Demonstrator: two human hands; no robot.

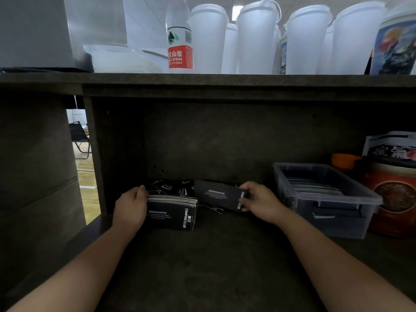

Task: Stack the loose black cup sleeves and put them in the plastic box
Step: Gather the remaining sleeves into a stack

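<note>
Loose sleeve (pixel 221 195) in right grip (pixel 258 202), stack (pixel 172 210) in left grip (pixel 131 204)

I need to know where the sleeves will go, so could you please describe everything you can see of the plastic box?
The plastic box is a clear, shallow, rectangular tub with a flared rim and no lid on it. It stands upright on the dark lower shelf, right of the right hand, which is not touching it. A dark latch-like handle shows on its near end. Flat dark sleeves already lie inside. A red tin stands close behind its right side; contact is unclear.
</note>
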